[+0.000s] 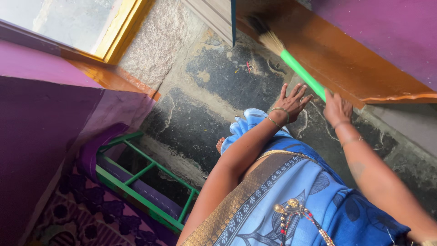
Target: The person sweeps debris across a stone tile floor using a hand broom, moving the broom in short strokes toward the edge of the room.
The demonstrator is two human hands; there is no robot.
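Green broom handle [302, 74] sits in the right hand [336, 108], fingers wrapped tight around it | straw brush end [271, 42] points far away by the brown wooden door [346, 59] | left hand [293, 101] is spread wide, holding nothing, just left of the handle | dark stone floor [218, 91] below.

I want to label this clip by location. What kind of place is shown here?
Probably a room in a home: rough dark stone floor, purple painted walls, a green metal frame. The right hand holds a green-handled broom.
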